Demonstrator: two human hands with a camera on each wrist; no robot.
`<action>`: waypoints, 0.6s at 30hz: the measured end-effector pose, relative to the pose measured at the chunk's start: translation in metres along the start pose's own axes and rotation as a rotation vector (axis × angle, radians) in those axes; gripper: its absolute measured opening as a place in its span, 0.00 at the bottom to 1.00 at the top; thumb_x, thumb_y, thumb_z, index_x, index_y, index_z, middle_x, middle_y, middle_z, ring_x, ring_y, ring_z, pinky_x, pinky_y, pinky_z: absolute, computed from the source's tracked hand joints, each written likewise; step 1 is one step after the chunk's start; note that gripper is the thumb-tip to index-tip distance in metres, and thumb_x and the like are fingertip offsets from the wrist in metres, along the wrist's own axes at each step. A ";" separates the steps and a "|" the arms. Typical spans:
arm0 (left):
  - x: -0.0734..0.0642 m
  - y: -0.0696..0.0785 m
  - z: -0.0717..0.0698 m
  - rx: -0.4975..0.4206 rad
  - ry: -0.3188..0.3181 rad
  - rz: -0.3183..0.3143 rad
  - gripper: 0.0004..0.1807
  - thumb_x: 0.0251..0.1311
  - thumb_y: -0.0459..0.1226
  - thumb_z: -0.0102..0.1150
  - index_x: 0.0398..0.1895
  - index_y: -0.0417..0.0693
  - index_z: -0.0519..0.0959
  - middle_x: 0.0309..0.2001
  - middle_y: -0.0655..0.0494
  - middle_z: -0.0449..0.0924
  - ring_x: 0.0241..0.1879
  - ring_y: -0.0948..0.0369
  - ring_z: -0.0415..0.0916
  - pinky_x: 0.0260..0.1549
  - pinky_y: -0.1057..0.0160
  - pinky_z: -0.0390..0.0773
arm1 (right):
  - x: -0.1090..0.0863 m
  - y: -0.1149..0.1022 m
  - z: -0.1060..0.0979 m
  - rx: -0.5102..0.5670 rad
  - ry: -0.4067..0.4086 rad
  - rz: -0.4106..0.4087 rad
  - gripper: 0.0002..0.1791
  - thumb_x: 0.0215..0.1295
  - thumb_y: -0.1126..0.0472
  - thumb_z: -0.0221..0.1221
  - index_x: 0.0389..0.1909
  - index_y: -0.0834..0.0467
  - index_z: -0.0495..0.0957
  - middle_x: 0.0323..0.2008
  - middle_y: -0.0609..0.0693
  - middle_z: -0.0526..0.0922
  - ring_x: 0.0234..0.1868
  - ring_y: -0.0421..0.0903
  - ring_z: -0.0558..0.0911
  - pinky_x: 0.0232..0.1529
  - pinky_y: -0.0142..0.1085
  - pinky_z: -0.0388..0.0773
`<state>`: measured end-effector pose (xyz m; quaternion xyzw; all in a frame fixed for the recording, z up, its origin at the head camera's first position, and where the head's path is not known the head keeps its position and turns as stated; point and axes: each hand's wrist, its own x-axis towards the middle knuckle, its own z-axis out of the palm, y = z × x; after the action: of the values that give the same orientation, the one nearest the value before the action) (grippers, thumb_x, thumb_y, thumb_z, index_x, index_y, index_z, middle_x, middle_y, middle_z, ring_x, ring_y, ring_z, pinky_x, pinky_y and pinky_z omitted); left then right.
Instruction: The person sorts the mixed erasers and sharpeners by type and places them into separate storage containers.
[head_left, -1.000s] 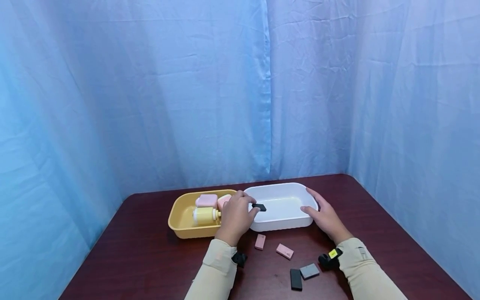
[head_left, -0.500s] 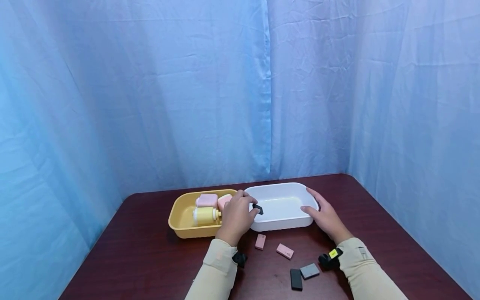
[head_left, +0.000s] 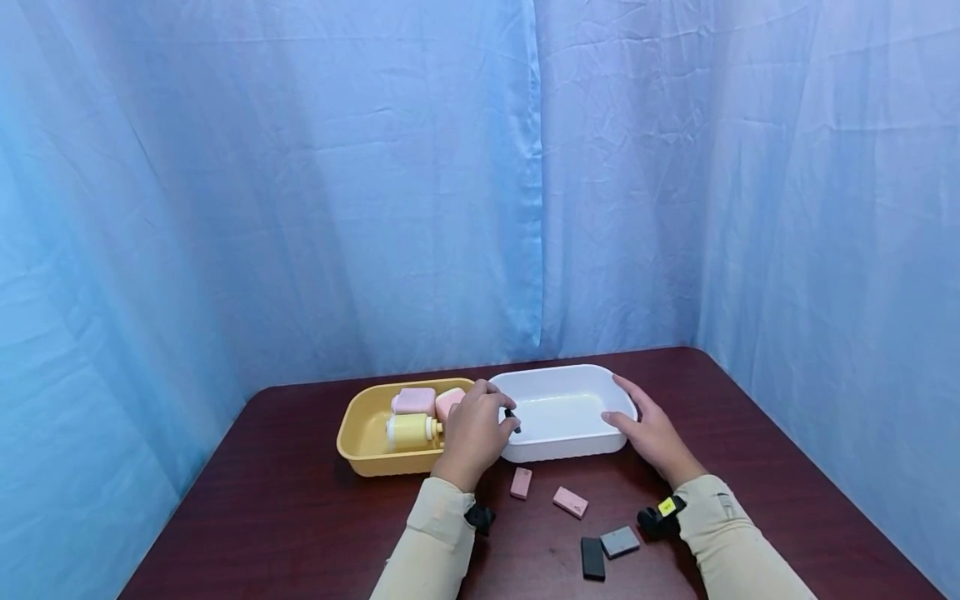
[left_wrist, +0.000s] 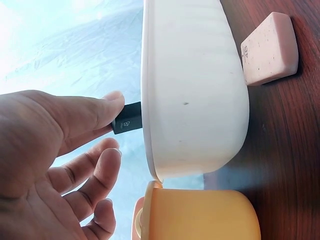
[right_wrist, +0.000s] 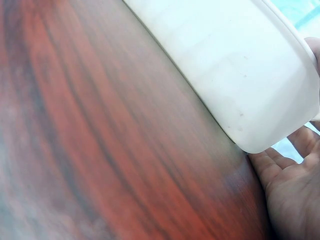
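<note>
Black block (left_wrist: 130, 119): tips from level to pointing down inside the white tub (head_left: 573, 451), so it seems well placed there.
Left hand (head_left: 474, 427): pinches it (tiny white marks show) at the tub's left end.
Right hand (head_left: 654, 437): holds the tub's right end.
Yellow tub (head_left: 390, 467): just beside, yellow bottle (head_left: 409, 432) inside, partly hidden.
Desk (head_left: 285, 525): pink blocks (head_left: 570, 502), grey block (head_left: 619, 542), another black block (head_left: 592, 558), out of the way.

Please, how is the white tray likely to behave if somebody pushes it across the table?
The white tray is probably stiff: it shows no visible bend where the right hand holds it. It looks unlikely to tip, being wide and low. Its thin rim suggests light weight.
</note>
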<state>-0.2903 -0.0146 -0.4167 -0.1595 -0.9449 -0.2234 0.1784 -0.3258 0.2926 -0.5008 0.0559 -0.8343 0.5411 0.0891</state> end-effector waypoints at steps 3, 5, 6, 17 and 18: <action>0.000 0.000 0.000 0.004 -0.003 0.000 0.11 0.59 0.44 0.75 0.43 0.52 0.91 0.46 0.57 0.79 0.44 0.58 0.80 0.39 0.58 0.75 | 0.000 0.000 0.000 0.001 -0.001 0.001 0.44 0.71 0.52 0.64 0.83 0.49 0.54 0.82 0.57 0.55 0.79 0.59 0.57 0.75 0.62 0.58; 0.000 0.000 0.000 0.004 -0.003 0.000 0.11 0.59 0.44 0.76 0.43 0.52 0.91 0.47 0.57 0.79 0.44 0.58 0.80 0.39 0.58 0.75 | 0.001 0.001 0.000 -0.001 -0.001 0.001 0.44 0.71 0.51 0.64 0.83 0.49 0.54 0.82 0.57 0.55 0.79 0.59 0.57 0.75 0.61 0.58; 0.000 0.000 0.001 0.004 -0.003 0.000 0.11 0.59 0.44 0.76 0.42 0.53 0.91 0.47 0.57 0.79 0.43 0.58 0.80 0.39 0.58 0.75 | 0.001 0.001 0.000 -0.003 -0.001 0.001 0.44 0.71 0.51 0.64 0.83 0.49 0.54 0.82 0.57 0.55 0.79 0.59 0.57 0.75 0.61 0.58; 0.001 -0.001 0.002 -0.019 0.004 0.005 0.10 0.58 0.45 0.76 0.41 0.54 0.91 0.50 0.56 0.78 0.43 0.58 0.80 0.44 0.56 0.77 | -0.001 -0.001 -0.001 0.001 -0.009 0.001 0.44 0.71 0.50 0.64 0.83 0.48 0.54 0.82 0.56 0.55 0.80 0.58 0.57 0.75 0.61 0.58; 0.001 -0.001 0.002 -0.022 0.002 0.006 0.10 0.58 0.45 0.76 0.41 0.54 0.91 0.51 0.56 0.78 0.43 0.58 0.80 0.43 0.56 0.77 | -0.002 -0.002 -0.001 0.003 -0.011 -0.002 0.44 0.71 0.51 0.64 0.83 0.48 0.53 0.82 0.56 0.55 0.79 0.58 0.57 0.75 0.60 0.58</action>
<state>-0.2919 -0.0144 -0.4182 -0.1642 -0.9418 -0.2333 0.1781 -0.3239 0.2926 -0.4992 0.0597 -0.8341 0.5418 0.0849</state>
